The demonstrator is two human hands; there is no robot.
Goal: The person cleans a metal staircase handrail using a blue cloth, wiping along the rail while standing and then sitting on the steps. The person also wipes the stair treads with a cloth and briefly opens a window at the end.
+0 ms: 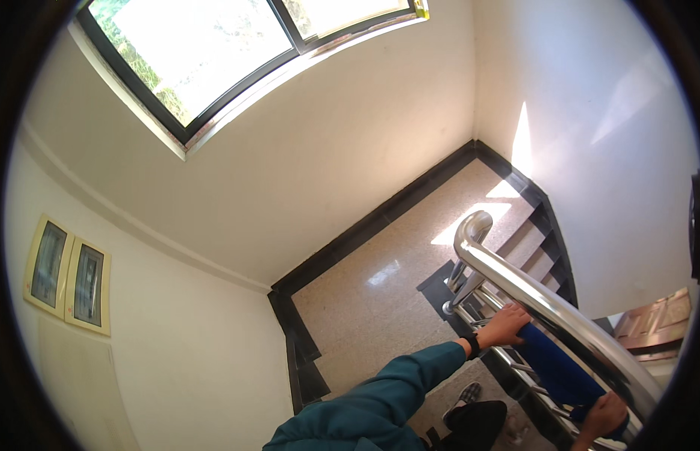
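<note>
A blue cloth (561, 363) stretches along the underside of a shiny metal stair handrail (553, 307). At its upper end is my left hand (503, 326), the fingers bent at the rail and the cloth's edge beside the thumb; a dark band circles that wrist. My right hand (606, 416) is closed on the lower end of the cloth, near the bottom right. Metal balusters (516, 366) show below the cloth. The fingertips of my left hand are partly hidden behind the rail.
Stairs descend (519, 242) past the handrail's curved end. A speckled stone landing (372, 299) with dark skirting lies ahead, under a window (214, 51). Two framed panels (88, 284) are on the left wall. A brown door (654, 321) shows at the lower right. My shoe (469, 393) is on a step.
</note>
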